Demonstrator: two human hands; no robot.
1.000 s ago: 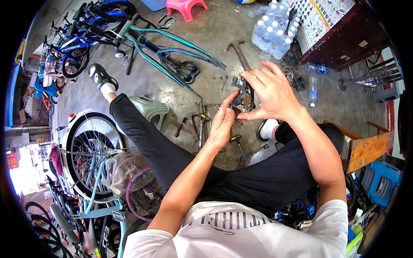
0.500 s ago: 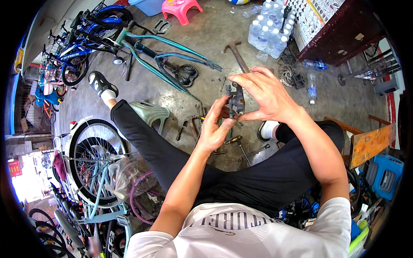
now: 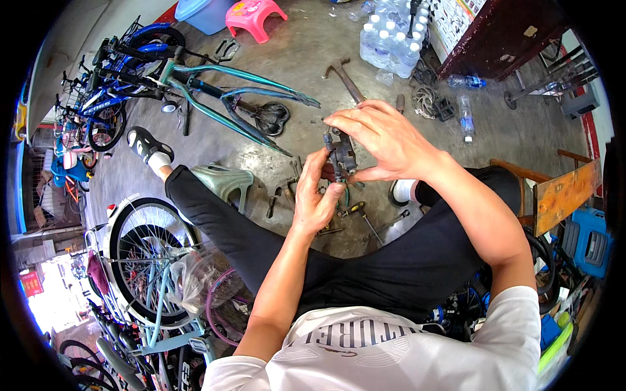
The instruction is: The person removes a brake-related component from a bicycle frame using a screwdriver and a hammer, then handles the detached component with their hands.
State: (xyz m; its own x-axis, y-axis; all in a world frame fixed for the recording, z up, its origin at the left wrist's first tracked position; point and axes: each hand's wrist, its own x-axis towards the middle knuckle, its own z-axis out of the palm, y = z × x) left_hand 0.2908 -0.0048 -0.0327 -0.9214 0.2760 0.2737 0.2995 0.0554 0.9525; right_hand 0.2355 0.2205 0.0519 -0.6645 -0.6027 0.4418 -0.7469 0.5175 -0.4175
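Note:
A small black brake caliper (image 3: 342, 156) is held up between my hands, above the floor between my legs. My left hand (image 3: 313, 199) pinches its near-left side, the thumb at the lower end and the fingers partly hidden behind it. From the right, my right hand (image 3: 391, 140) arches around the caliper, fingertips at its upper end and thumb at its lower end. Below the hands lie a yellow-and-black tool (image 3: 354, 208) and several other hand tools. Just beyond them is a hammer (image 3: 345, 78), its handle partly covered by my right hand.
A teal bicycle frame (image 3: 222, 81) with a saddle lies ahead left. A pale green stool (image 3: 225, 179) stands beside my left leg. Bicycles and a wheel (image 3: 147, 257) crowd the left. Bottled water packs (image 3: 391, 42), a chain (image 3: 425, 103) and a loose bottle (image 3: 465, 117) are ahead right.
The view has shifted, so the floor things sit further left and higher. Both hands keep their hold on the brake caliper, which looks slightly turned.

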